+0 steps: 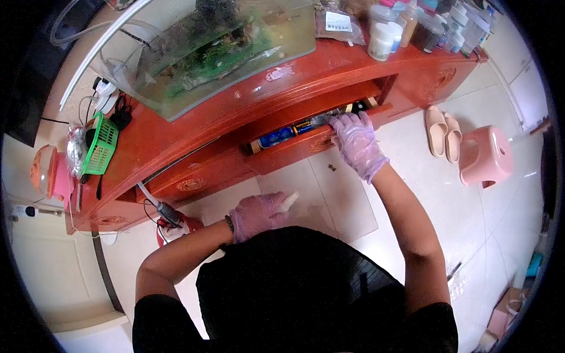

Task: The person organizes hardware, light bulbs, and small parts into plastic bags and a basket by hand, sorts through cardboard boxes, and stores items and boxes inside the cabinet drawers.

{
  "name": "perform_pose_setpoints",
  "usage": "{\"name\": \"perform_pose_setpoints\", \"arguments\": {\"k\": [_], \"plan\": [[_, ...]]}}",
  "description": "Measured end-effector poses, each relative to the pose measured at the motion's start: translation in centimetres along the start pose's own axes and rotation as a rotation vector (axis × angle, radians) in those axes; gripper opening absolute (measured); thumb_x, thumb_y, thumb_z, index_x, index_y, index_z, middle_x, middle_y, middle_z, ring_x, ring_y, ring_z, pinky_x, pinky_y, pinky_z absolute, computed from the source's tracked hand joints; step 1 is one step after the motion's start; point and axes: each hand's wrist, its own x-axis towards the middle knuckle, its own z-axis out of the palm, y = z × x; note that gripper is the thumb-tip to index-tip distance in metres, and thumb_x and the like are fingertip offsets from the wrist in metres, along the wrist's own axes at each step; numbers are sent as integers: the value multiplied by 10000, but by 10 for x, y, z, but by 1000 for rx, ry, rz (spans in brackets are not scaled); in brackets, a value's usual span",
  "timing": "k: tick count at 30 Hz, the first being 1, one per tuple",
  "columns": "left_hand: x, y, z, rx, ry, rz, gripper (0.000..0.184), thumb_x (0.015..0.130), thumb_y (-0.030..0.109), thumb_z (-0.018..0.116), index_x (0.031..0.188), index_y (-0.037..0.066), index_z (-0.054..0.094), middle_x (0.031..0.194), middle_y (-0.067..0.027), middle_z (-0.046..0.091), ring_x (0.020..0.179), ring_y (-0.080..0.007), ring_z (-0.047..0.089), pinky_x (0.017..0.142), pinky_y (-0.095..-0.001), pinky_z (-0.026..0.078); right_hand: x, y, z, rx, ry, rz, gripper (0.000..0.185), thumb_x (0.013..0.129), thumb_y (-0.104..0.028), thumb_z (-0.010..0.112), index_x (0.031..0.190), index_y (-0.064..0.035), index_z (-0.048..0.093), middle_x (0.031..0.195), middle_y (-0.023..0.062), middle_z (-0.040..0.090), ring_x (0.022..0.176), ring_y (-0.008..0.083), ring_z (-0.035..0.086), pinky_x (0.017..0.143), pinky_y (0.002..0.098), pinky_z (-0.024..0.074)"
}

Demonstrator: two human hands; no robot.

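Observation:
Both my hands wear thin, translucent pinkish gloves. My right hand [359, 144] has its fingers hooked over the top edge of a pulled-out red wooden drawer [312, 147]. Inside the drawer lie blue packages [276, 136] and other small things, partly covered by the cabinet top and my fingers. My left hand [256, 216] hovers over the floor in front of the cabinet, closed, with a small white object [289, 202] sticking out from the fingers. What this object is cannot be made out.
A glass fish tank [229, 56] stands on the red cabinet [132, 162], with a green basket [101, 144] to its left and bottles and tubs [385, 41] to its right. Slippers [436, 132] and a pink stool [485, 154] are on the tiled floor at right.

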Motion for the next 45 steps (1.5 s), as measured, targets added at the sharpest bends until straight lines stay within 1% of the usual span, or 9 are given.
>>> {"name": "perform_pose_setpoints", "arguments": {"k": [3, 12, 14, 17, 21, 29, 31, 39, 45], "plan": [[10, 27, -44, -137, 327, 195, 499, 922, 324, 576, 1327, 45, 493, 1172, -233, 614, 1009, -388, 627, 866, -437, 509, -12, -9, -4, 70, 81, 26, 417, 791, -166, 683, 1185, -64, 593, 1147, 131, 599, 1136, 317, 539, 1045, 486, 366], [156, 37, -54, -68, 373, 195, 466, 871, 261, 664, 1258, 21, 564, 1189, -244, 607, 1066, -404, 595, 921, -443, 483, -78, -9, -40, 151, 204, -59, 326, 781, -115, 680, 1099, -77, 618, 1001, 119, 638, 965, 338, 602, 862, 480, 478], [182, 32, -40, -66, 427, 251, 456, 865, 255, 670, 1241, 15, 576, 1169, -245, 611, 1066, -406, 592, 929, -448, 477, -99, -12, -40, 387, -203, 124, 156, 829, -140, 654, 958, -60, 620, 905, 116, 658, 845, 344, 618, 735, 443, 494], [202, 32, -31, 88, 337, 167, 459, 853, 259, 681, 1220, 2, 580, 1125, -250, 614, 1070, -414, 586, 943, -455, 463, -105, -40, -42, 728, -166, 450, 113, 855, -104, 653, 877, -21, 580, 792, 123, 630, 720, 327, 588, 671, 404, 483], [194, 35, -32, 122, 437, 104, 425, 904, 266, 596, 1248, 25, 528, 1089, -238, 621, 993, -393, 632, 889, -479, 507, -74, -53, -15, 1090, 10, 651, 151, 891, -92, 673, 911, 5, 559, 762, 79, 574, 710, 175, 515, 688, 343, 462], [192, 37, -53, 234, 354, 260, 450, 914, 282, 576, 1306, 78, 490, 1161, -250, 596, 997, -414, 624, 851, -486, 511, -68, -51, -6, 1211, -17, 694, 120, 912, -54, 654, 935, 13, 557, 834, 68, 598, 766, 136, 526, 714, 299, 472], [206, 48, -50, 97, 281, 17, 443, 884, 270, 620, 1278, 108, 499, 1109, -219, 631, 984, -402, 630, 832, -478, 519, -73, -51, 1, 1218, -4, 683, 108, 914, -42, 649, 937, 11, 557, 848, 68, 603, 780, 131, 530, 723, 291, 474], [228, 60, -58, 495, 486, 505, 334, 868, 119, 561, 1202, 116, 569, 1067, -97, 666, 1040, -292, 614, 826, -442, 525, -76, -44, -14, 1282, 1, 702, 86, 913, -26, 644, 965, 18, 591, 872, 58, 626, 808, 131, 556, 747, 286, 477], [277, 75, -47, 649, 316, 491, 282, 905, 106, 499, 1175, 57, 561, 1329, -135, 525, 1221, -289, 539, 963, -400, 511, -76, -42, -31, 1134, -33, 665, 111, 909, -32, 658, 986, 19, 597, 882, 46, 626, 820, 118, 547, 753, 270, 471]]}}
